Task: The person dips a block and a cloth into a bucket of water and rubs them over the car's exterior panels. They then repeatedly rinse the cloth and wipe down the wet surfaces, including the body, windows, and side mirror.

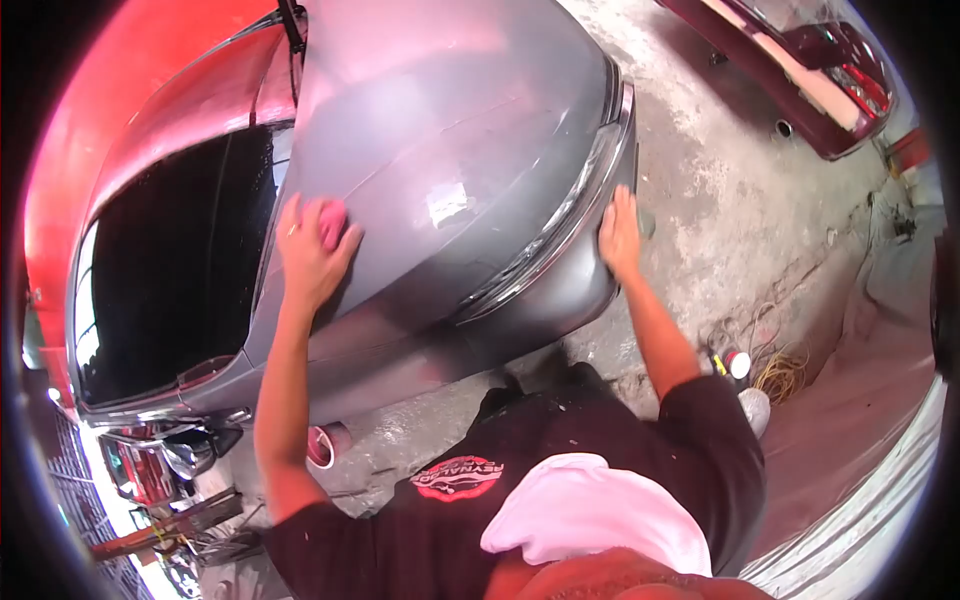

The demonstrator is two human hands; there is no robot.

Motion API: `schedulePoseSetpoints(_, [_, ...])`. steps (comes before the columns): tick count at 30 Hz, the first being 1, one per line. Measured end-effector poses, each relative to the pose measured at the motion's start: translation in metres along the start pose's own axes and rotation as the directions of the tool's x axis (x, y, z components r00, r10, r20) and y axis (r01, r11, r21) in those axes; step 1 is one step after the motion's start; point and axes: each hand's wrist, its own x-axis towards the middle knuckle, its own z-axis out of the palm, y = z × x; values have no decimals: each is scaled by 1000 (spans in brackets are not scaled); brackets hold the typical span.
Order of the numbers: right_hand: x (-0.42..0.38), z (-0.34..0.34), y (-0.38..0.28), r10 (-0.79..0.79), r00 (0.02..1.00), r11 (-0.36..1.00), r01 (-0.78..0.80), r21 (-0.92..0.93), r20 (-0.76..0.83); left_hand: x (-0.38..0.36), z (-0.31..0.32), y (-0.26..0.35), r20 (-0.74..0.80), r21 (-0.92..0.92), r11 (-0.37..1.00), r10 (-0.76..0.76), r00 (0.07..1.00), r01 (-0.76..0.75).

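The left hand (308, 255) presses a pink pad (332, 222) flat on the gray car hood (440, 130). The right hand (619, 235) lies open on the front edge, near the headlight (545, 240).

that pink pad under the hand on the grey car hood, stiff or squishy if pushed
Probably squishy: the pink pad sits small under the left hand, bulging past its fingers. Likely light. It should slide readily on the smooth grey hood.

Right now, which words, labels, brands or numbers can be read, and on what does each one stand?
Red badge on the black shirt: lettering appears upside down and too blurred to read for certain.
White patch on the grey car hood: no readable text.
Nothing else legible.
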Motion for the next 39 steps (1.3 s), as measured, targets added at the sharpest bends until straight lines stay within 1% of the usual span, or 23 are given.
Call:
schedulePoseSetpoints(1, [-25, -10, -17, -54, 998, 998, 55, -20, 6, 19, 17, -2, 5, -18, 1000, 18, 1000, -18])
schedulePoseSetpoints(5, [-96, -37, -75, -67, 987, 996, 74, -44, 145, 88, 82, -10, -23, 61, 998, 26, 999, -25])
schedulePoseSetpoints(7, [-110, -43, -87, -84, 984, 995, 91, -32, 157, 119, 100, 0, 50, 126, 989, -81, 995, 74])
schedulePoseSetpoints(8, [-115, -46, -91, -84, 983, 996, 89, -21, 165, 129, 108, 12, 47, 132, 988, -89, 995, 82])
schedulePoseSetpoints(10, [-116, -42, -90, -105, 983, 994, 107, -9, 150, 150, 114, 35, -99, 194, 924, -317, 943, 331])
schedulePoseSetpoints(11, [-115, -40, -86, -117, 984, 993, 119, -9, 133, 156, 111, 41, -104, 188, 929, -304, 947, 319])
schedulePoseSetpoints(13, [-118, -43, -85, -113, 984, 993, 116, -14, 138, 144, 105, 57, -119, 247, 879, -389, 914, 407])
schedulePoseSetpoints(14, [-115, -43, -85, -119, 983, 993, 121, -4, 141, 137, 103, 61, -118, 238, 880, -394, 912, 411])
schedulePoseSetpoints(16, [-113, -39, -82, -159, 982, 987, 161, -14, 105, 114, 96, 61, 86, 176, 885, -450, 889, 431])
schedulePoseSetpoints(17, [-116, -36, -79, -188, 980, 982, 190, -16, 69, 98, 90, 59, 96, 181, 880, -460, 883, 439])
schedulePoseSetpoints(18, [-116, -32, -74, -204, 977, 977, 207, -47, 63, 81, 77, 60, 224, 217, 931, -339, 914, 293])
schedulePoseSetpoints(19, [-116, -33, -75, -177, 981, 982, 182, -55, 73, 64, 65, 66, 360, 222, 967, -198, 912, 123])
schedulePoseSetpoints(22, [-112, -40, -76, -159, 982, 985, 164, -45, 102, 11, 30, 86, 327, 151, 987, -4, 945, -48])
schedulePoseSetpoints(23, [-108, -38, -78, -120, 989, 990, 125, -59, 86, -5, 22, 85, 304, 103, 991, 52, 951, -87])
schedulePoseSetpoints(26, [-77, -30, -73, 40, 998, 998, -37, -52, 52, -49, -7, 94, 270, 143, 970, 151, 951, -194])
schedulePoseSetpoints(27, [-57, -26, -62, 61, 997, 997, -58, -52, 47, -60, -13, 98, 252, 170, 960, 174, 952, -221])
schedulePoseSetpoints(29, [-17, -16, -30, 106, 994, 993, -104, -57, 27, -84, -11, 86, 154, 290, 939, 146, 977, -186])
schedulePoseSetpoints(31, [25, 2, 10, -13, 999, 997, 10, -71, -32, -101, -7, 60, 51, 398, 905, 143, 988, -152])
schedulePoseSetpoints(32, [47, 8, 24, 30, 999, 998, -31, -48, -17, -103, 0, 57, 62, 394, 904, 154, 986, -166])
schedulePoseSetpoints(34, [94, 24, 51, 71, 997, 997, -71, -22, -2, -103, 12, 54, -94, 464, 875, 199, 975, -134])
schedulePoseSetpoints(35, [118, 34, 68, 76, 997, 997, -76, 3, -19, -99, 16, 55, -92, 464, 875, 201, 975, -136])
schedulePoseSetpoints(37, [117, 34, 67, 96, 995, 995, -96, 32, -8, -102, 14, 54, -108, 481, 866, 216, 970, -139])
schedulePoseSetpoints(39, [88, 24, 54, 0, 1000, 998, 1, -64, 17, -105, 9, 53, -82, 472, 870, 205, 975, -143])
